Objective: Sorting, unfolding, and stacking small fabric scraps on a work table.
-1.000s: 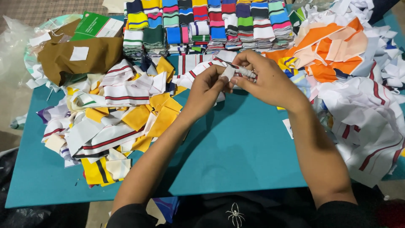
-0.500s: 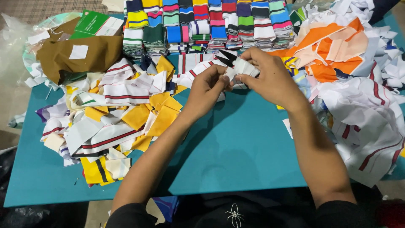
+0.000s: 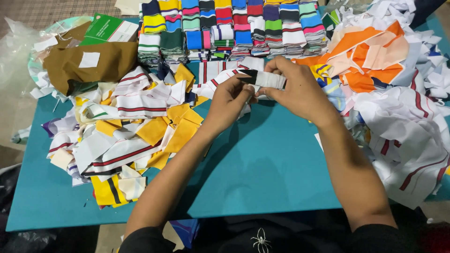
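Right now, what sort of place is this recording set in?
Probably a garment workshop's sorting bench: a teal table top heaped with loose white and yellow striped fabric offcuts, behind them neat stacks of folded multicoloured striped knit pieces.

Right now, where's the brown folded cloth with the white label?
Head view, upper left: the brown folded cloth lies on the teal table, beside the green booklet.

A garment workshop: a teal cutting table (image 3: 262,173) heaped with fabric scraps (image 3: 126,126) and stacked striped knit collars (image 3: 225,23).
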